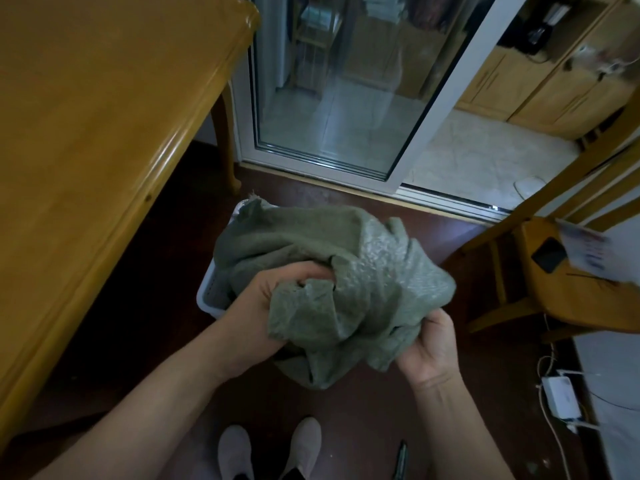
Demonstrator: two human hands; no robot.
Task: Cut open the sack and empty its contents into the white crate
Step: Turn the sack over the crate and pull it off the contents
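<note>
A crumpled grey-green woven sack [346,271] hangs in the air between my two hands, above the floor. My left hand [263,303] grips a bunched fold on its left side. My right hand [429,351] holds its lower right edge from beneath. Under and behind the sack a white crate [207,289] stands on the floor; only its left rim and a far corner show, the rest is hidden by the sack. What lies in the crate cannot be seen.
A wooden table [86,133] fills the left. A wooden chair [571,282] with a phone and papers stands right. A glass sliding door [346,98] is ahead. A dark knife-like tool [401,459] lies by my feet [270,448]. A white adapter with cables [561,396] sits lower right.
</note>
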